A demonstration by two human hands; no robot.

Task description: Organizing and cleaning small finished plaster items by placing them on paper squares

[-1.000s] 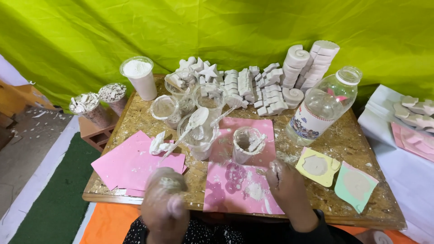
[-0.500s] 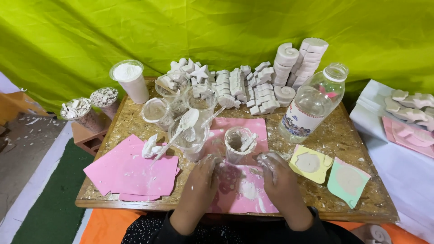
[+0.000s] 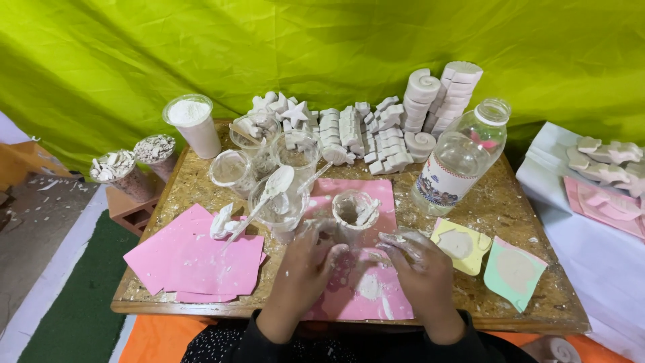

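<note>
My left hand (image 3: 306, 265) and my right hand (image 3: 420, 265), both coated in white plaster, rest over a pink silicone mould sheet (image 3: 366, 296) on the table. The left fingers curl against the base of a small plaster-smeared clear cup (image 3: 354, 214) standing just beyond the mould. The right fingers are bent together over the mould's right side with nothing seen in them. A clear cup with a white spoon (image 3: 275, 191) leaning in it stands to the left of that cup.
Pink sheets (image 3: 191, 259) lie at the left. A clear bottle (image 3: 460, 158) stands at the right, with yellow (image 3: 460, 245) and green (image 3: 516, 272) moulds near it. White plaster casts (image 3: 376, 131) line the back; a powder cup (image 3: 195, 124) is back left.
Both hands have moved forward from the near edge onto the pink mould, and the left hand has reached the small cup. The view has shifted slightly.
</note>
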